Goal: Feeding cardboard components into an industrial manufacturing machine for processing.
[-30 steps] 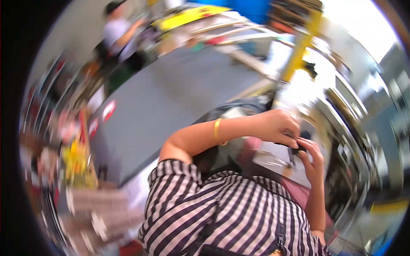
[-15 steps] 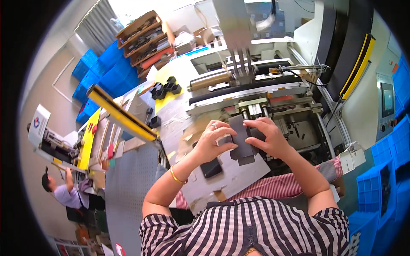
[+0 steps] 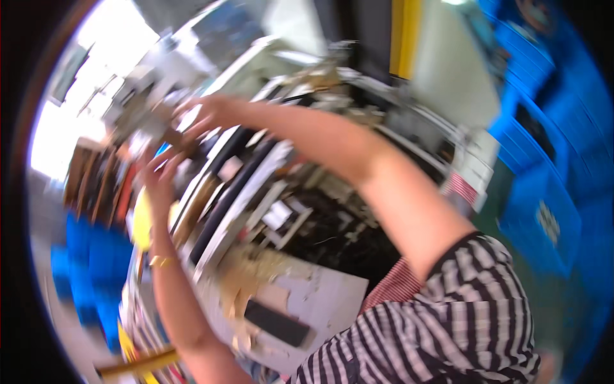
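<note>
Both arms are stretched out to the far left, and motion blur smears the hands. My left hand (image 3: 160,174) is raised, with its fingers pointing away from me. Beyond it and to the right, my right hand (image 3: 214,115) reaches leftward. Between the two sets of fingertips is a small dark brownish piece (image 3: 181,142), too smeared to name; I cannot tell which hand touches it. A blurred grey metal machine part (image 3: 135,114) is right behind the fingers. Lower down, a dark flat phone-like slab (image 3: 277,322) lies on the pale worktop (image 3: 339,288).
The machine's long rails and rollers (image 3: 233,192) run diagonally below my right arm. Stacked blue crates (image 3: 96,275) stand at the left, more blue crates (image 3: 537,211) at the right. A wooden shelf (image 3: 96,179) is at the far left. A yellow-and-black bar (image 3: 137,365) crosses the lower left.
My hands have moved from the worktop, where they held a dark grey card piece, up and out to the machine's far part. The view has swung round, and everything is more blurred.
</note>
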Tool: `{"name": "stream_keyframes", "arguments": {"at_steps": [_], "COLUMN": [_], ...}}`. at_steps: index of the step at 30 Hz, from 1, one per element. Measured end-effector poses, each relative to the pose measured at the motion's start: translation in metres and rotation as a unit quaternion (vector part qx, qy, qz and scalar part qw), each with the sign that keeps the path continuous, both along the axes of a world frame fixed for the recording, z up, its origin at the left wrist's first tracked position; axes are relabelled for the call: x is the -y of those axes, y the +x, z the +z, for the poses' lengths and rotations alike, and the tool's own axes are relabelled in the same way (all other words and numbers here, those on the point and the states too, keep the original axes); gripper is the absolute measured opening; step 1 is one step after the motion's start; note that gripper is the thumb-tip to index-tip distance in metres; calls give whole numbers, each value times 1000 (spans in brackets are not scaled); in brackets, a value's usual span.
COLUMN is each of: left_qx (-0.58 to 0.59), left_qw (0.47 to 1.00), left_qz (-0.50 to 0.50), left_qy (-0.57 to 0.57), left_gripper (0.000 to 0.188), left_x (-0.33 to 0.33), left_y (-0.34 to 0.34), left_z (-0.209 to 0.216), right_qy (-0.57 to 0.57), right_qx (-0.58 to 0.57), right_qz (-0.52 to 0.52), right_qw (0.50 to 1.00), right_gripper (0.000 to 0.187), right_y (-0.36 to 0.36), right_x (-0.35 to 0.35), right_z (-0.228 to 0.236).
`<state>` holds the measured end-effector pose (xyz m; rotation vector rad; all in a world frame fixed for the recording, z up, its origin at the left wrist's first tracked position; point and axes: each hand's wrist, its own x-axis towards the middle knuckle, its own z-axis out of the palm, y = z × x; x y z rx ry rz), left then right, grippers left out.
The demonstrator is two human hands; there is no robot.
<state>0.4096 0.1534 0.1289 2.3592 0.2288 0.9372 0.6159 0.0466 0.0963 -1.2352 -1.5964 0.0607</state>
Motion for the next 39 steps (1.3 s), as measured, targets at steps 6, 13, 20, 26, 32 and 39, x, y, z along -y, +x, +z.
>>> {"name": "stream_keyframes", "arguments": {"at_steps": [6,13,20,26,32,39], "left_qx": [-61,-82,-50,-17,-306,-377], "left_qw": [996,996,959,708,345,192], "left_qz": [-35,12,239,641,871,853], "left_qy": [-53,-38,-143,-295,-169,-304], "left_gripper": [71,59,27,25,28,24], "left_x": [-30,97,173,275,580,722], "left_y": [12,-149,-443,-844,-1042,-1071], "left_z": [7,-17,-92,-302,-372,-351], "right_qy": [-31,123,-225,-312,-367,-363], "right_qx": [-47,-138,-256,-128,-5,94], "right_qz": [-71,12,379,477,549,631], "right_qw": [996,983,861,812,751,679], "right_gripper": [81,18,19,25,28,31], "right_y": [-3,-196,-376,-499,-623,-760], "right_x": [16,123,252,256,249,251], "right_z": [25,-53,-117,-94,-59,-41]}}
